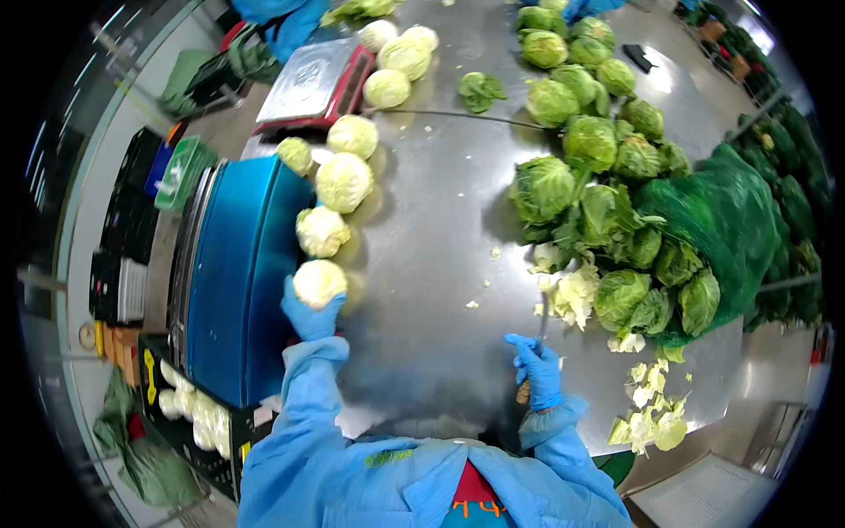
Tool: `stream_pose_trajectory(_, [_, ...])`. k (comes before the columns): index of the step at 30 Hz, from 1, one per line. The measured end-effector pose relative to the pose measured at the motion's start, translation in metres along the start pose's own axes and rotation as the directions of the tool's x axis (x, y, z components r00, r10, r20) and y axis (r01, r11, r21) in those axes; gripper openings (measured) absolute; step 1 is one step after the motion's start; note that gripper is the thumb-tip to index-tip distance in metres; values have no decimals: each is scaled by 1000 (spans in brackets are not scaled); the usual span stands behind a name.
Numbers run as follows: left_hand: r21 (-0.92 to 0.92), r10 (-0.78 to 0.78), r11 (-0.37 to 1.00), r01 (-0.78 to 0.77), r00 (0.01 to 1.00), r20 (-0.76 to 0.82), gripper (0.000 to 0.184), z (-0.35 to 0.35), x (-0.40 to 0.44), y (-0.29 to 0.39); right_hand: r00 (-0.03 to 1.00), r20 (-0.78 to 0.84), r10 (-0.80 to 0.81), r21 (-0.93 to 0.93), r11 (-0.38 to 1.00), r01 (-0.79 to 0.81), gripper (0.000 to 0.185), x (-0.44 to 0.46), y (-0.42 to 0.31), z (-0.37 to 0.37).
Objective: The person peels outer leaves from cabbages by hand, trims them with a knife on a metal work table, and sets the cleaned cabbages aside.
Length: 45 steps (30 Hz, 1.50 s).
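My left hand (312,319), in a blue glove, curls around a trimmed pale cabbage (320,282) at the near end of a row along the table's left side. Just beyond it sits another trimmed cabbage (322,232). My right hand (540,374), also gloved in blue, is closed on a knife (544,315). The blade points away from me, and part of the brown handle shows below the fingers. Past the knife tip lie loose pale leaves (576,295) and a heap of untrimmed green cabbages (621,299).
A blue box-shaped machine (251,273) borders the left side, with a red-framed scale (310,81) beyond it. A green net sack (717,233) spills cabbages at right. Leaf scraps (656,409) lie near the right edge. A black crate (198,414) holds wrapped pale produce. Other people's blue sleeves show at the far end.
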<state>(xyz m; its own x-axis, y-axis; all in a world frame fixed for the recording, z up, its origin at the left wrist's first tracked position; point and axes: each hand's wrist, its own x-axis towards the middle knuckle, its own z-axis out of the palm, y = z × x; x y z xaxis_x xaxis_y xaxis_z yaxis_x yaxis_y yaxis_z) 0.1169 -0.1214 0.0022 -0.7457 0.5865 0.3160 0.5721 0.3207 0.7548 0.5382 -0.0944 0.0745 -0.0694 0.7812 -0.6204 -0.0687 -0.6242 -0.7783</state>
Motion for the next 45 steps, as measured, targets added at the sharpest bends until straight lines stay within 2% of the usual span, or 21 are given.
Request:
stream_pose_trajectory(4, [-17, 147, 989, -149, 987, -69, 118, 3, 13, -10, 996, 88, -25, -9, 1000, 26, 26, 0, 7, 13])
stream_pose_trajectory(9, [190, 228, 961, -201, 965, -130, 121, 11, 7, -16, 991, 136, -9, 11, 1000, 7, 30, 7, 17, 19])
stream_pose_trajectory(12, [457, -134, 875, 159, 987, -85, 125, 3, 3, 24, 994, 87, -71, 1, 997, 72, 31, 9, 23, 16])
stream_pose_trajectory(13, [415, -267, 872, 262, 963, -45, 128, 1, 6, 28, 994, 62, -91, -11, 996, 91, 31, 11, 24, 14])
stream_pose_trajectory(16, [301, -356, 893, 334, 934, 17, 129, -2, 11, 8, 993, -24, -114, 7, 993, 114, 35, 24, 38, -9])
stream_pose_trajectory(21, [467, -474, 784, 408, 880, 26, 123, -12, 22, 35, 935, -267, -232, 267, 915, 304, 37, 23, 43, -56])
stream_pose_trajectory(23, [558, -96, 819, 133, 991, -95, 120, -5, 20, 30, 896, -342, -283, 288, 876, 386, 41, 23, 49, -79])
stream_pose_trajectory(25, [581, 313, 792, -187, 941, -125, 113, 8, 21, 58, 824, -456, -338, 191, 866, 461, 41, 23, 60, -94])
stream_pose_trajectory(26, [441, 447, 823, -359, 887, -112, 101, 23, 18, 82, 784, -506, -361, 138, 863, 486, 41, 21, 65, -101])
stream_pose_trajectory(28, [-90, 338, 938, -335, 941, 29, 89, 66, 7, 153, 782, -534, -322, 143, 877, 459, 42, 11, 69, -115])
stream_pose_trajectory(30, [-102, 433, 899, -425, 831, 350, 83, 107, 0, 198, 799, -534, -277, 227, 863, 451, 43, 4, 71, -129])
stream_pose_trajectory(31, [-256, 479, 875, -410, 808, 344, 81, 148, -8, 208, 810, -530, -251, 279, 851, 445, 45, -3, 61, -133])
stream_pose_trajectory(33, [-358, 701, 712, -604, 639, 317, 63, 184, -27, 295, 803, -549, -232, 321, 828, 459, 43, -10, 59, -140])
stream_pose_trajectory(34, [-479, 747, 662, -577, 561, 356, 53, 206, -32, 332, 797, -561, -221, 341, 816, 467, 43, -13, 59, -143])
stream_pose_trajectory(35, [-586, 855, 518, -624, 408, 321, 48, 236, -38, 346, 792, -569, -223, 326, 823, 466, 42, -15, 57, -142])
stream_pose_trajectory(36, [-529, 825, 549, -647, 319, 467, 45, 262, -46, 364, 811, -555, -186, 343, 837, 427, 42, -16, 56, -139])
stream_pose_trajectory(38, [-172, 530, 532, -829, 168, 831, 77, 304, -55, 421, 847, -519, -115, 373, 861, 346, 41, -14, 55, -131])
stream_pose_trajectory(39, [-221, 572, 503, -836, 130, 810, 103, 325, -61, 427, 880, -456, -132, 444, 824, 353, 40, -14, 57, -125])
stream_pose_trajectory(40, [-316, 543, 577, -753, 65, 837, 114, 339, -66, 432, 907, -393, -149, 514, 782, 352, 40, -14, 60, -118])
stream_pose_trajectory(42, [-226, 343, 692, -686, 37, 938, 116, 352, -80, 435, 906, -392, -160, 389, 863, 321, 37, -9, 72, -111])
stream_pose_trajectory(45, [-273, 542, 691, -669, 229, 809, 110, 322, -114, 409, 925, -350, -149, 453, 837, 307, 43, -8, 72, -114])
